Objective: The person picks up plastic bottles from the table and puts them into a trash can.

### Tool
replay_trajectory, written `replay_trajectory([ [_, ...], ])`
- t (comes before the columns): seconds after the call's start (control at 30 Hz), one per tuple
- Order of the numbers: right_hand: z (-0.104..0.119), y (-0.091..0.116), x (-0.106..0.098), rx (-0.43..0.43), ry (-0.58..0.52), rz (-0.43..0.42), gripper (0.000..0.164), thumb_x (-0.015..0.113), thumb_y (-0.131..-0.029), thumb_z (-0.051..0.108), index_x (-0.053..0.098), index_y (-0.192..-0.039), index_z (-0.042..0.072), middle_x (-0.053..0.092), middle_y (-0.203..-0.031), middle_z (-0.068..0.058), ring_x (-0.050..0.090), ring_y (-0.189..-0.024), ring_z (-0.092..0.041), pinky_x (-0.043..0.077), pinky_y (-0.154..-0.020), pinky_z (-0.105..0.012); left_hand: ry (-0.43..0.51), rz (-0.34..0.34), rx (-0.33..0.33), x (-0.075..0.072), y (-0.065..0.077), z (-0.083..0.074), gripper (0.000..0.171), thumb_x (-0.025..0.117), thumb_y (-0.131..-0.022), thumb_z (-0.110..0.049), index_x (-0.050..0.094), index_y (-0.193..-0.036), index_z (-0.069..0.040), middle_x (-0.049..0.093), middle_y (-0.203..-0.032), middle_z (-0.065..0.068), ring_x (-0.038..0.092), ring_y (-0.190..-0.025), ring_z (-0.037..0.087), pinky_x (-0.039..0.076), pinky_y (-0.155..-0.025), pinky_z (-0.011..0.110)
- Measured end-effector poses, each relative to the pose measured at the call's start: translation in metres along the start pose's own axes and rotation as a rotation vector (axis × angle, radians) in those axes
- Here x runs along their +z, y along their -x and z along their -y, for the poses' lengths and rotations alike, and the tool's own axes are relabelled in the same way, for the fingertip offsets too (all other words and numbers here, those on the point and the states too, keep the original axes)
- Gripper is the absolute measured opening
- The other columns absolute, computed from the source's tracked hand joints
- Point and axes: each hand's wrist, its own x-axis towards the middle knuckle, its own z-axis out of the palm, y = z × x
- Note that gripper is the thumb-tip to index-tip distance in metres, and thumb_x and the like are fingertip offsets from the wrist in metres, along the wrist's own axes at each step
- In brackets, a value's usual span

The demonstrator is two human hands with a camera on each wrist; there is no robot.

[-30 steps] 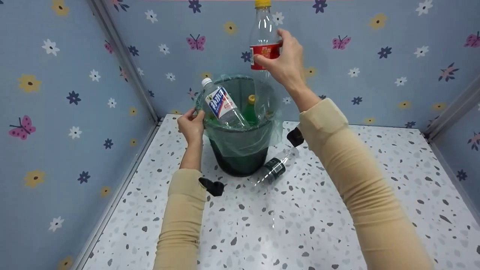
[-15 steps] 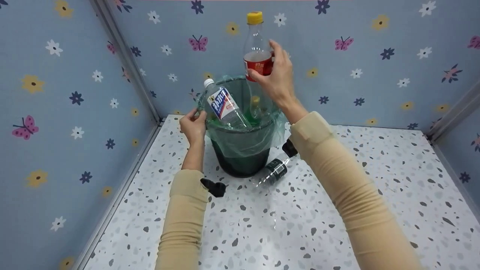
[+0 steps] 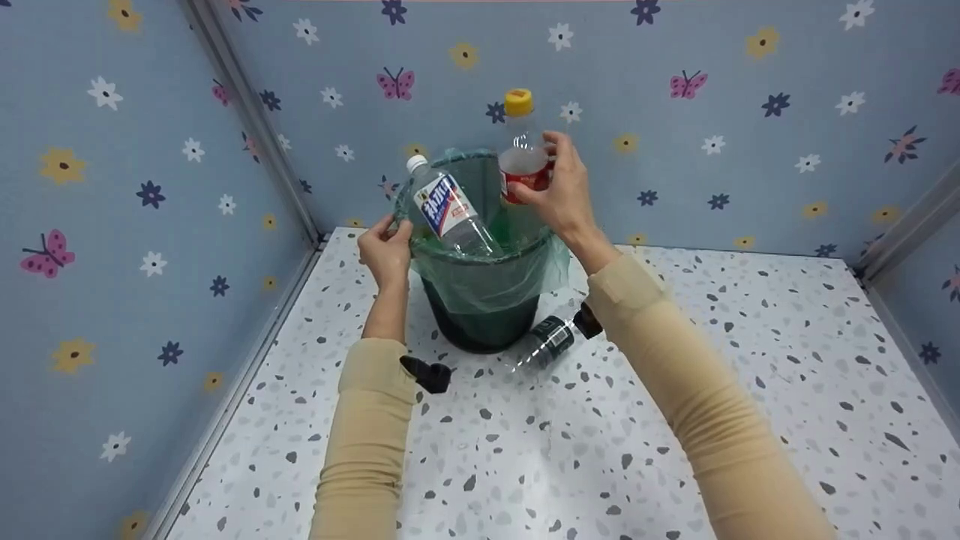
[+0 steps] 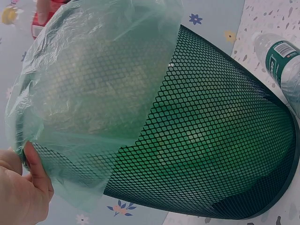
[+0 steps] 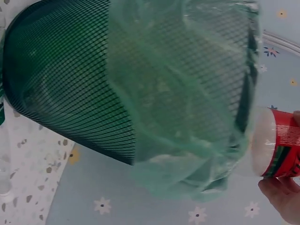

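Note:
A clear plastic bottle (image 3: 523, 159) with a yellow cap and red label is upright over the right side of the bin's mouth. Gripping it round the label is my right hand (image 3: 564, 187); its lower end is down inside the bin. My left hand (image 3: 385, 251) pinches the left rim of the dark mesh trash bin (image 3: 484, 326), over the folded green bag (image 3: 480, 283) that lines it. Inside, a white-capped bottle (image 3: 445, 204) leans left with its neck at the rim. In the left wrist view, thumb and finger of the left hand (image 4: 21, 192) meet at the bag's edge.
A clear bottle with a dark green label (image 3: 546, 343) lies on the speckled white floor (image 3: 600, 450), against the bin's right base. A flowered blue wall (image 3: 750, 135) stands behind, and another wall (image 3: 120, 300) on the left. Black wrist cameras (image 3: 427, 373) jut from the sleeves.
My right hand has lowered the yellow-capped bottle from above the bin until its lower end is within the mouth. My left hand has stayed at the rim.

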Motion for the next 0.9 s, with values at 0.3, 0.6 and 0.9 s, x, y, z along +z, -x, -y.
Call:
replay_trajectory([
  [0.3, -0.019, 0.014, -0.004, -0.050, 0.054, -0.008, 0.041, 0.065, -0.079, 0.012, 0.048, -0.115, 0.001, 0.052, -0.111, -0.012, 0.049, -0.100, -0.020, 0.038, -0.087, -0.029, 0.006, 0.000, -0.015, 0.002, -0.001, 0.000, 0.034, 0.059, -0.079, -0.010, 0.061, -0.113, -0.003, 0.060, -0.085, 0.010, 0.048, -0.064, 0.010, 0.038, -0.051, 0.020],
  [0.6, -0.031, 0.033, -0.009, -0.135, -0.038, -0.054, 0.027, 0.062, -0.081, 0.010, 0.056, -0.106, -0.001, 0.056, -0.102, -0.016, 0.054, -0.089, -0.025, 0.045, -0.075, -0.035, -0.004, -0.003, -0.009, 0.002, 0.000, 0.001, 0.035, 0.060, -0.079, -0.011, 0.061, -0.113, -0.002, 0.060, -0.087, 0.011, 0.050, -0.070, 0.012, 0.039, -0.057, 0.021],
  [0.9, -0.050, 0.061, -0.018, -0.207, -0.091, -0.100, 0.026, 0.062, -0.082, 0.011, 0.059, -0.105, 0.000, 0.058, -0.100, -0.013, 0.056, -0.088, -0.023, 0.045, -0.074, -0.036, -0.002, 0.002, -0.021, 0.001, 0.001, -0.001, 0.035, 0.060, -0.080, -0.011, 0.061, -0.114, -0.003, 0.060, -0.087, 0.010, 0.050, -0.072, 0.012, 0.039, -0.058, 0.021],
])
